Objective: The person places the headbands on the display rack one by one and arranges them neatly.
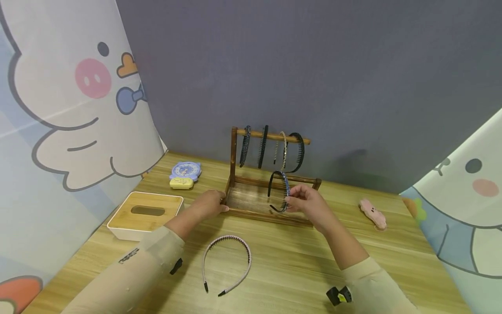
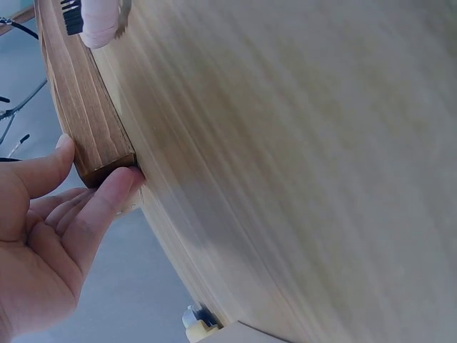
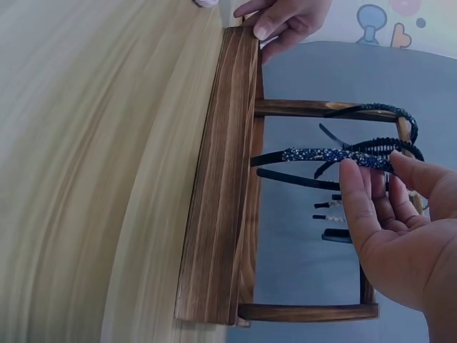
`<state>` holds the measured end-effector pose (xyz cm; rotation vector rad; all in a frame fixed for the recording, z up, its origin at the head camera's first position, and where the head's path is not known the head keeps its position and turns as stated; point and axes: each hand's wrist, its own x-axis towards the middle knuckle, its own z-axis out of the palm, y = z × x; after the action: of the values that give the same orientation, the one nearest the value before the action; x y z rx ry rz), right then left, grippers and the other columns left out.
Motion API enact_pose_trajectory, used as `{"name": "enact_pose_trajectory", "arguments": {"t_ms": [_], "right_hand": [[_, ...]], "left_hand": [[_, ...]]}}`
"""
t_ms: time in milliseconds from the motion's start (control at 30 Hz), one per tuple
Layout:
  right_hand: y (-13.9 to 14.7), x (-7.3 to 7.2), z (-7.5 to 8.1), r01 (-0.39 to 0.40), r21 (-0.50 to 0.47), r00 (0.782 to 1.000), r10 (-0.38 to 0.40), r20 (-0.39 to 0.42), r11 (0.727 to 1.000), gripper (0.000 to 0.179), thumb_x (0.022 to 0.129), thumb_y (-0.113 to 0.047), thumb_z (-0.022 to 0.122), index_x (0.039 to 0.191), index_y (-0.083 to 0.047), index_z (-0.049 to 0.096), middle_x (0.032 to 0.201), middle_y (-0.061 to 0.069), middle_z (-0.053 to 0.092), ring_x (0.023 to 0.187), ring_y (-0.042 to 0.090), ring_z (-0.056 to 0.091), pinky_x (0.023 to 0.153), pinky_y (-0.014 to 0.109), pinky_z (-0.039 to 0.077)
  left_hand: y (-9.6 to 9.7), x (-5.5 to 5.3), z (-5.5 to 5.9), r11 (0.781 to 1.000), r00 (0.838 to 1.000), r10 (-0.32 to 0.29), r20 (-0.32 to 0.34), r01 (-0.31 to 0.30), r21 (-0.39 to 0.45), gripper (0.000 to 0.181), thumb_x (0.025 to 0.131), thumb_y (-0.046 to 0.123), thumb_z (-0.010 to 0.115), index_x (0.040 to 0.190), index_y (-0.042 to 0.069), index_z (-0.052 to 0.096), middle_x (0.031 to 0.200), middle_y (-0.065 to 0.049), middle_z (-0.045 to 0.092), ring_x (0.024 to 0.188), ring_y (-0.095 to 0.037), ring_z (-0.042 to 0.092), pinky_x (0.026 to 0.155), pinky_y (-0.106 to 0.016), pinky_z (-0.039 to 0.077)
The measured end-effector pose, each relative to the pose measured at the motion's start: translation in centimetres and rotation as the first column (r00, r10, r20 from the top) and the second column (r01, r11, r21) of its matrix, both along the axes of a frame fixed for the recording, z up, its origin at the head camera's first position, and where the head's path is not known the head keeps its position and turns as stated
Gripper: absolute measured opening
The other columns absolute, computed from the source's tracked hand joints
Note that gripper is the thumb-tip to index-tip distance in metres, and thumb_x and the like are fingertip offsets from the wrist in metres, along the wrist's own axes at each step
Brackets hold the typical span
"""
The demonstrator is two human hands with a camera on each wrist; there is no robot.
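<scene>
My right hand (image 1: 310, 205) pinches a headband with blue glitter (image 1: 287, 187), holding it over the tray of a brown wooden rack (image 1: 251, 214). Thumb and fingers meet on its glittery band (image 3: 321, 155) in the right wrist view. At the rack's front left corner, my left hand (image 1: 209, 203) grips the wood between thumb and fingers; the left wrist view shows this corner (image 2: 107, 153) up close. From the rack's bar hang a dark glittery headband (image 1: 245, 146), a black headband (image 1: 263, 147), a thin pale beaded one (image 1: 284, 150) and another black one (image 1: 301, 152).
A pale pink headband (image 1: 227, 237) lies on the table in front of the rack. To the left are a tissue box with a wooden lid (image 1: 133, 198), a blue clock-like item (image 1: 186, 169) and a yellow item (image 1: 181, 183). A pink fluffy clip (image 1: 372, 213) lies right.
</scene>
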<state>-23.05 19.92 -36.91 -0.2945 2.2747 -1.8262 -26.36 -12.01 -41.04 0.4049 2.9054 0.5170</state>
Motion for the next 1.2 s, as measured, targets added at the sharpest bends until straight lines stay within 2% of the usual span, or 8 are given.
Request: {"name": "enact_pose_trajectory", "arguments": {"t_ms": [367, 500, 667, 800, 967, 1033, 1200], "right_hand": [[1.3, 0.0, -0.4, 0.036, 0.003, 0.999, -0.036, 0.001, 0.999, 0.026, 0.096, -0.014, 0.063, 0.112, 0.002, 0.049, 0.098, 0.009, 0.055, 0.092, 0.033, 0.065, 0.094, 0.057, 0.053], [1.8, 0.1, -0.6, 0.047, 0.004, 0.999, -0.047, -0.001, 0.999, 0.029, 0.096, -0.016, 0.064, 0.113, 0.002, 0.048, 0.098, 0.009, 0.055, 0.095, 0.038, 0.064, 0.092, 0.054, 0.055], [2.6, 0.1, -0.9, 0.056, 0.002, 0.998, -0.056, 0.003, 0.998, 0.031, 0.096, -0.018, 0.064, 0.114, 0.002, 0.047, 0.100, 0.010, 0.054, 0.095, 0.038, 0.064, 0.090, 0.049, 0.058], [3.1, 0.3, -0.8, 0.071, 0.002, 0.997, -0.071, -0.007, 0.997, 0.032, 0.096, -0.018, 0.065, 0.113, 0.002, 0.047, 0.098, 0.010, 0.055, 0.094, 0.037, 0.064, 0.089, 0.049, 0.058], [3.8, 0.5, -0.7, 0.085, 0.005, 0.996, -0.085, -0.020, 0.996, 0.034, 0.096, -0.020, 0.065, 0.113, 0.003, 0.047, 0.100, 0.013, 0.054, 0.096, 0.042, 0.061, 0.089, 0.052, 0.057], [4.1, 0.5, -0.8, 0.096, 0.020, 0.995, -0.095, -0.029, 0.995, 0.036, 0.096, -0.021, 0.065, 0.114, 0.003, 0.047, 0.101, 0.013, 0.054, 0.096, 0.040, 0.061, 0.090, 0.053, 0.057], [4.7, 0.0, -0.8, 0.138, 0.058, 0.990, -0.135, -0.049, 0.989, 0.037, 0.097, -0.022, 0.064, 0.116, 0.004, 0.046, 0.099, 0.011, 0.053, 0.089, 0.026, 0.062, 0.089, 0.049, 0.058]], "left_hand": [[0.0, 0.0, 0.0, 1.000, 1.000, -0.001, -0.004, 0.002, 0.012, 0.055, 0.093, 0.028, 0.067, 0.136, -0.003, 0.054, 0.135, -0.025, 0.057, 0.128, -0.043, 0.050, 0.110, -0.052, 0.040], [0.0, -0.1, -0.1, 1.000, 1.000, -0.001, -0.001, 0.001, 0.008, 0.055, 0.093, 0.029, 0.067, 0.137, -0.002, 0.054, 0.136, -0.024, 0.056, 0.129, -0.043, 0.050, 0.111, -0.052, 0.040], [-0.1, -0.3, -0.3, 1.000, 1.000, -0.010, -0.012, 0.010, 0.000, 0.055, 0.093, 0.029, 0.067, 0.137, -0.002, 0.054, 0.136, -0.024, 0.057, 0.128, -0.042, 0.051, 0.111, -0.052, 0.040], [-0.1, -0.3, -0.3, 1.000, 1.000, -0.015, -0.025, 0.015, 0.002, 0.054, 0.093, 0.029, 0.068, 0.135, -0.002, 0.055, 0.133, -0.024, 0.059, 0.127, -0.042, 0.052, 0.110, -0.052, 0.041], [-0.1, -0.2, -0.1, 1.000, 1.000, -0.008, -0.010, 0.008, 0.005, 0.056, 0.093, 0.030, 0.067, 0.137, -0.002, 0.054, 0.135, -0.024, 0.057, 0.128, -0.043, 0.051, 0.110, -0.052, 0.040], [-0.1, -0.2, 0.0, 1.000, 1.000, -0.007, -0.007, 0.008, 0.005, 0.056, 0.093, 0.030, 0.067, 0.137, -0.002, 0.054, 0.136, -0.024, 0.057, 0.128, -0.043, 0.051, 0.111, -0.052, 0.040], [0.0, -0.1, 0.0, 1.000, 1.000, -0.015, -0.019, 0.015, 0.004, 0.055, 0.093, 0.029, 0.067, 0.136, -0.003, 0.054, 0.134, -0.024, 0.058, 0.127, -0.043, 0.052, 0.110, -0.052, 0.041]]}}
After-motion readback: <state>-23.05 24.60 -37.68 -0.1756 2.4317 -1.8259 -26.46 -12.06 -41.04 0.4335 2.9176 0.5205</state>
